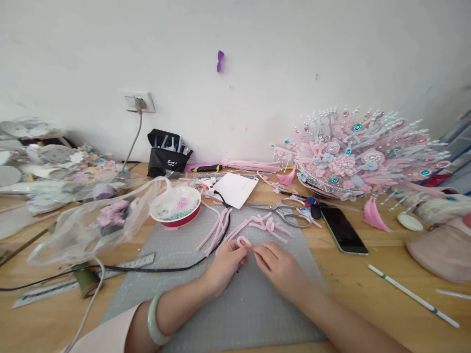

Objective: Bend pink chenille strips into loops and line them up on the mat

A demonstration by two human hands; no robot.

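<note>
My left hand (225,264) and my right hand (276,264) meet over a grey cutting mat (235,304). Both pinch a pink pipe cleaner (243,241) that is bent into a small loop between the fingertips. A pale green bangle (153,321) sits on my left wrist. More pink pipe cleaners (253,225) lie loose on the mat just beyond my hands.
Scissors (285,212), a black phone (343,229), a red bowl of beads (175,206), a pink beaded headdress (353,157), a white card (235,189), a metal ruler (84,279), a black cable (162,268), a clear plastic bag (95,220) and a white stick (412,294) surround the mat.
</note>
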